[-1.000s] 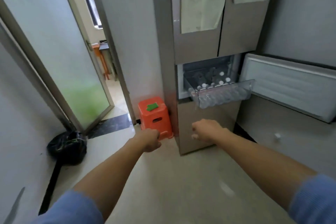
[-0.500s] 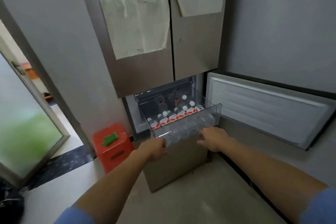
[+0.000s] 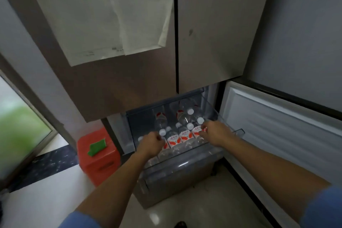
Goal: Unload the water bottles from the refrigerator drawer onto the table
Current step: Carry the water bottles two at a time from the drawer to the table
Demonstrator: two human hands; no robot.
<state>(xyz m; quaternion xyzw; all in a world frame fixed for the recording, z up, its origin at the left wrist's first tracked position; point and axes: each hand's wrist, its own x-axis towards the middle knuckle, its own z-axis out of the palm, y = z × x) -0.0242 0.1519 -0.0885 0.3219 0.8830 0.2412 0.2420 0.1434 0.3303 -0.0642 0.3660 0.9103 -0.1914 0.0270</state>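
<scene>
- Left hand [image 3: 150, 144] curled down over the left end of the front row of bottles [image 3: 182, 138] in the drawer [image 3: 238, 132]; fingers closed, cannot tell if a bottle is actually gripped.
- Right hand [image 3: 215, 132] reaching in at the right end of the same row, fingers bent around a bottle top; grip unclear.
- Bottles clear, white caps, red-and-white labels, standing upright, front row plus more behind.
- Drawer clear plastic, pulled out of the fridge [image 3: 129, 79].
- Lower door [image 3: 277, 122] swung open to the right.
- Paper sheets [image 3: 114, 15] on the upper doors.
- Orange stool [image 3: 98, 155] on the floor, left of the fridge.
</scene>
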